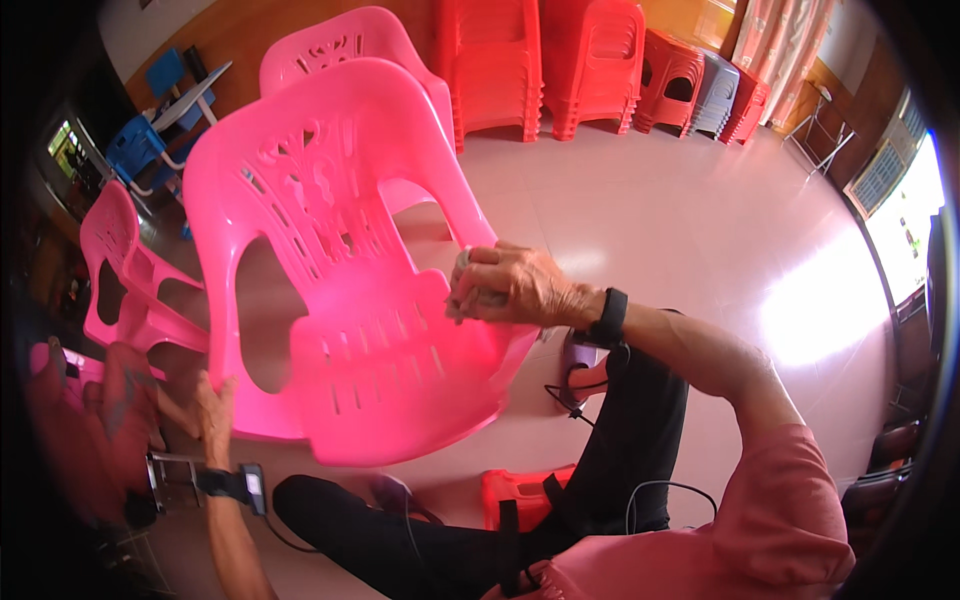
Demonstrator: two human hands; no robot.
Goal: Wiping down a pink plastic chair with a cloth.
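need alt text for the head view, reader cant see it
A pink plastic chair faces a seated person, whose left hand touches one side while the right hand holds a crumpled greyish cloth against the other. More pink chairs stand nearby; stacked red plastic seats stand in the background.

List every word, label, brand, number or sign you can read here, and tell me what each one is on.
None: no text can be read in this picture.
Pink chair: a cut-out pattern in the backrest, no legible lettering.
Device on the left wrist: too small and blurred to read.
Black wristband on the right arm: no legible marking.
Stacked red stools: too small to make out any marking.
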